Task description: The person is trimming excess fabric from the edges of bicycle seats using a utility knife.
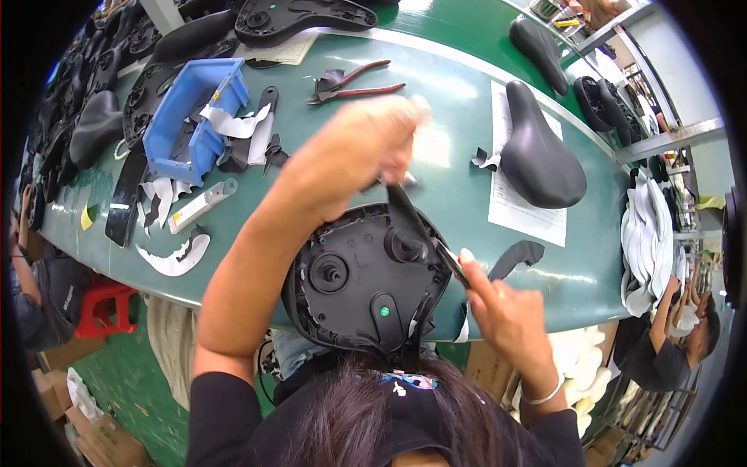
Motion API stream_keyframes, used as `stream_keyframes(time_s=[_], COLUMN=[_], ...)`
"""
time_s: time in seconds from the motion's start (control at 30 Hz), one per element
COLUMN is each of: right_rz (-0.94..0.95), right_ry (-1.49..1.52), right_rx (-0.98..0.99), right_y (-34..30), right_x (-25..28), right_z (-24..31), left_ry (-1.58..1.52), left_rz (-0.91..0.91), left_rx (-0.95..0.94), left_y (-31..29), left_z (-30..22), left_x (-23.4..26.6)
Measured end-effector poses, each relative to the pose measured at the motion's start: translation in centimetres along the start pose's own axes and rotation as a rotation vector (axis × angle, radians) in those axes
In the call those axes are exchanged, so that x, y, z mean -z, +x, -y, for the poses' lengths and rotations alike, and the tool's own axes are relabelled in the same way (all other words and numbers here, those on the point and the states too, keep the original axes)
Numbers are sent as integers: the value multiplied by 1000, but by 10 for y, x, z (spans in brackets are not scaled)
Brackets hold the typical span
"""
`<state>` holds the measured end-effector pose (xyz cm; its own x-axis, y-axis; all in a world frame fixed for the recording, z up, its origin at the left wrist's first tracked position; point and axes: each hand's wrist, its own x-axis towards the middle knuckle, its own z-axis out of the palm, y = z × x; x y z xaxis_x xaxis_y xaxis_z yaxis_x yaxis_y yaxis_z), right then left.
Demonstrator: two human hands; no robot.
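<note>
A black bicycle saddle (354, 268) lies upside down at the table's near edge, its ribbed plastic underside facing up. My left hand (373, 140), blurred by motion, is closed on the upper end of a black strip of cover material (405, 210) and holds it taut above the saddle's far rim. In my right hand (510, 319) is a slim knife (453, 266), its blade against the saddle's right rim beside the strip. Part of the saddle's near end is hidden by my head and hair.
Red-handled pliers (362, 84) lie beyond my left hand. To the left stand a blue bin (187, 124) of scraps and a utility knife (202, 205). A finished black saddle (537, 152) rests on paper at right. Co-workers sit at both sides.
</note>
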<state>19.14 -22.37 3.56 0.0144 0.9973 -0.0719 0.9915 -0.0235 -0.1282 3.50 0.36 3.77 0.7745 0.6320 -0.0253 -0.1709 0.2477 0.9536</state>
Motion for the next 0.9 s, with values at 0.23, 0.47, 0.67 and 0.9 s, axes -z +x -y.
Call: stream_keyframes(time_s=[0.23,0.47,0.67,0.9], right_rz=[-82,-221,-57,30], right_ry=[511,494,88,251], right_rx=[-177,-66,83,23], right_y=[-36,6,3,-21], right_x=[-14,-2,6,6], right_z=[25,5,15,15], left_ry=[-26,249,-122,-13], left_rz=[-728,-509,-710,-1484], left_rx=[-508,-405,-846,-1112], left_y=[-27,-47,-53,-76], left_z=[-11,0,-13,-57], left_x=[8,-5,-2,28])
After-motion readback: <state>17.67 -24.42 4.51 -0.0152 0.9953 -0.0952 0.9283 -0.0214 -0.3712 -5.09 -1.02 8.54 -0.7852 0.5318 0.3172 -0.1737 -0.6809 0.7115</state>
